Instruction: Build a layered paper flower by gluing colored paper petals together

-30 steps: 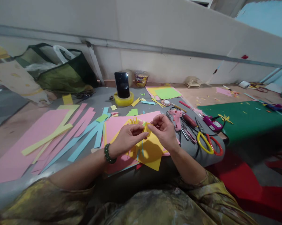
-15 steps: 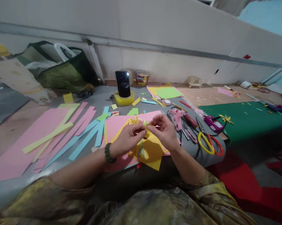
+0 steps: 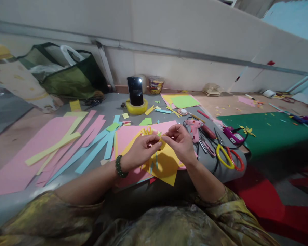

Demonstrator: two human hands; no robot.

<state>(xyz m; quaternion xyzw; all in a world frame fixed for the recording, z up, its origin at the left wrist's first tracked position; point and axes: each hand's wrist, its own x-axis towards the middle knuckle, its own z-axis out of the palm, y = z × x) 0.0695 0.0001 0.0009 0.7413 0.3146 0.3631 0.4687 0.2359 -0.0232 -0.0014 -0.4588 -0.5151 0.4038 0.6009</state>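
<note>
Between my two hands, close together over the stacked paper, is a small yellow paper piece [image 3: 162, 142]. My left hand [image 3: 143, 150], with a green bead bracelet at the wrist, pinches it from the left with thumb and forefinger. The fingertips of my right hand [image 3: 181, 143] are closed on its right side. Under the hands lie a yellow sheet [image 3: 168, 171] and a pink sheet [image 3: 123, 138]. Small yellow rolled strips [image 3: 146, 131] lie just behind my left hand. The exact shape of the held piece is partly hidden by my fingers.
Pink sheets [image 3: 48, 136] and blue strips [image 3: 92, 157] spread at the left. A phone [image 3: 135, 91] stands behind in a yellow holder. To the right are a pink glue gun [image 3: 194, 129], scissors [image 3: 225, 156], a purple power socket [image 3: 233, 135] and a green mat [image 3: 277, 131].
The yellow piece between my fingertips has turned and now shows a broader face below them. Both hands stay in nearly the same place, and the view has shifted very slightly.
</note>
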